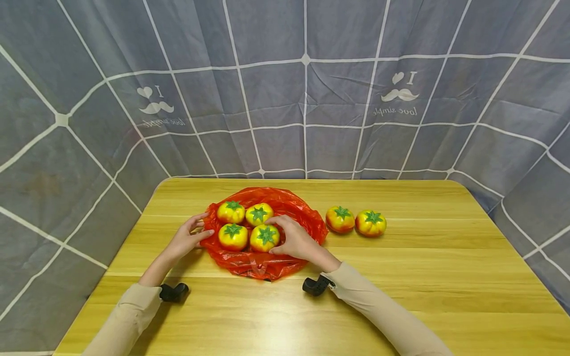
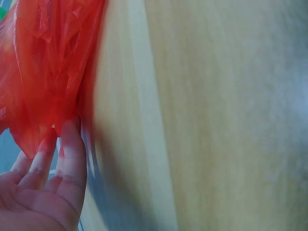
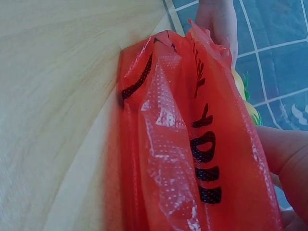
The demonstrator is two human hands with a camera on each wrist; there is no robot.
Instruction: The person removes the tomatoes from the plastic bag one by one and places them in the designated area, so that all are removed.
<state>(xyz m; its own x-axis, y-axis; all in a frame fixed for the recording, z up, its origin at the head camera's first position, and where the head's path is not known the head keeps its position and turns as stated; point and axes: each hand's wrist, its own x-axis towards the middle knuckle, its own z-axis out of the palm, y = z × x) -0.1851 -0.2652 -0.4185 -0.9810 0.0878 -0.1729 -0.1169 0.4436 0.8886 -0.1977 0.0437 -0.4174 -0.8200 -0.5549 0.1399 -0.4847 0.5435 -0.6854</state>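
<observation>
Pale yellow wood with a streaky grain makes up the table point(image 1: 401, 277), whose far corners are rounded and whose top lies lit evenly from above. Behind it and to both sides hangs a grey-blue cloth backdrop point(image 1: 285, 99) crossed by white lines, creased in places, with a white moustache print and small lettering at left and right. Near the middle of the table, toward the far edge, a red plastic bag point(image 1: 262, 264) lies spread flat and crumpled, and four yellow-red toy tomatoes point(image 1: 232, 236) with green stalks sit on it in a tight square. The left hand point(image 1: 184, 240) rests at the bag's left rim with fingers nearly straight and loosely spread, their tips touching the plastic; the left wrist view shows the fingertips point(image 2: 72, 139) against the red film. The right hand point(image 1: 297, 241) lies over the bag's right side, its fingers curved down beside the nearest front tomato; whether they actually pinch the plastic cannot be told from these views. The right wrist view shows the bag's black printing close up. Two more tomatoes point(image 1: 355, 221) stand side by side on bare wood, just right of the bag.
</observation>
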